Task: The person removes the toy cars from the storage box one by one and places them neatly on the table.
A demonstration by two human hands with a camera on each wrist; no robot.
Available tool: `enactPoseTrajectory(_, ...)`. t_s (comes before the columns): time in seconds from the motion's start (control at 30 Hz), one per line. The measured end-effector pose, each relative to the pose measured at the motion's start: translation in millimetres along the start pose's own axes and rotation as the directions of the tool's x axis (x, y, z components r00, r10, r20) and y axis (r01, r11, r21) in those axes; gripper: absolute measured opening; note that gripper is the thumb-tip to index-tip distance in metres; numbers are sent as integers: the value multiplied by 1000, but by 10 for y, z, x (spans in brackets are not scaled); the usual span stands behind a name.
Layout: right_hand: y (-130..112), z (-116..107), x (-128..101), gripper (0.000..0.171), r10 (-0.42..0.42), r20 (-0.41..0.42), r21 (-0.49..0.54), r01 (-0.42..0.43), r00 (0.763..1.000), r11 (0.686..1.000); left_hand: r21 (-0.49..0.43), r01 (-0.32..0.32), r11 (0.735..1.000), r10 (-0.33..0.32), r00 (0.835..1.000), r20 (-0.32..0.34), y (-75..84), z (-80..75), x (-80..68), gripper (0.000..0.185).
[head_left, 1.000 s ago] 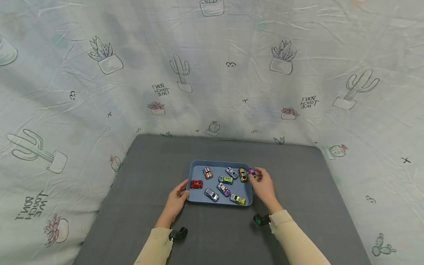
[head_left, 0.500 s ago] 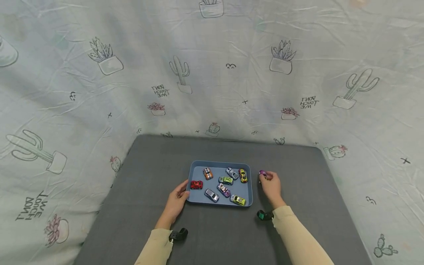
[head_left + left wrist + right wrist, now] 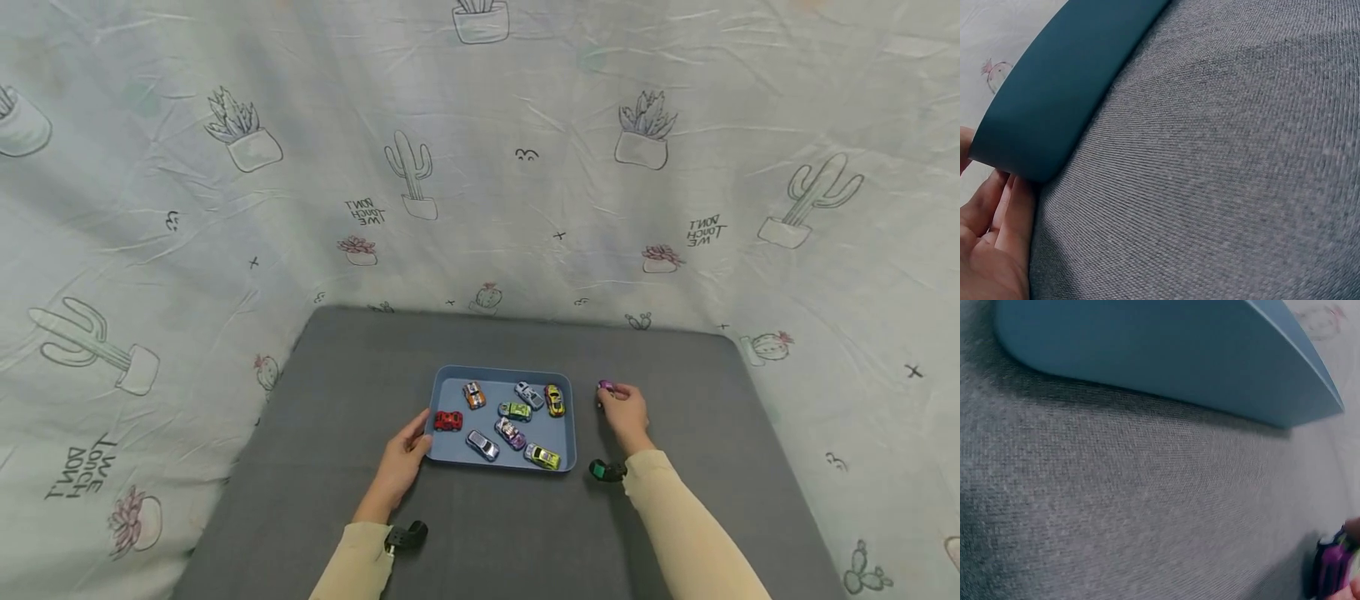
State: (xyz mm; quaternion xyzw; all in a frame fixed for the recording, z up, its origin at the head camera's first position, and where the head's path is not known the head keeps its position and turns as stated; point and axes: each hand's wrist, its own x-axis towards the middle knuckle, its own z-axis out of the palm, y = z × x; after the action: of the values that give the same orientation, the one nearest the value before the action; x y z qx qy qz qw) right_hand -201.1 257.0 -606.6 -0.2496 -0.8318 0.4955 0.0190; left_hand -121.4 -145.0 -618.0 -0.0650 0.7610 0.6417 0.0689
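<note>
My left hand (image 3: 397,467) grips the near left corner of a shallow blue tray (image 3: 447,451), thumb at the rim and fingers against the outer wall, as the left wrist view shows. To the right of the tray, my right hand (image 3: 628,417) pinches a small purple toy car (image 3: 605,386) close over the table. Fingers partly cover that car, and in the right wrist view the purple toy car (image 3: 1332,567) peeks in at the lower right corner. Inside the tray lie several toy cars, among them a red one (image 3: 448,421), an orange one (image 3: 474,395) and a yellow-and-black one (image 3: 554,400).
A dark grey cloth (image 3: 495,533) covers the table. Behind and beside it hangs a pale curtain (image 3: 480,167) printed with cacti. Both wrists wear black bands, the left band (image 3: 407,535) and the right band (image 3: 607,471).
My right hand has carried the purple car from the tray's right rim out over the table, further right. The left hand stays on the tray, and the other cars keep their places.
</note>
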Motion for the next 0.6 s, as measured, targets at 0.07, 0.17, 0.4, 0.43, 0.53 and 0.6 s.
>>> enactPoseTrajectory(0.07, 35, -7, 14, 54, 13, -1, 17, -13, 1000, 1000, -2, 6, 1000, -6, 1000, 5, -4, 4, 3, 49)
enactPoseTrajectory(0.17, 59, -1, 27, 58, -21, -3, 11, 21, 1000, 1000, -21, 12, 1000, -12, 1000, 14, 44, -10, -19, 50)
enactPoseTrajectory(0.4, 57, 21, 49, 58, -49, -15, 8, 49, 999, 999, 6, 26, 1000, -26, 999, 36, 346, -17, -133, 51)
enactPoseTrajectory(0.43, 60, 22, 49, 58, -47, -16, 8, 47, 999, 999, 9, 32, 999, -32, 999, 36, 362, -17, -138, 51)
enactPoseTrajectory(0.53, 68, 23, 42, 57, -37, -17, 2, 37, 999, 999, 11, 29, 1000, -30, 999, 36, 349, -13, -129, 51)
enactPoseTrajectory(0.6, 73, 27, 31, 58, -36, -14, -8, 36, 999, 999, -6, 20, 1000, -20, 999, 35, 278, -15, -98, 50)
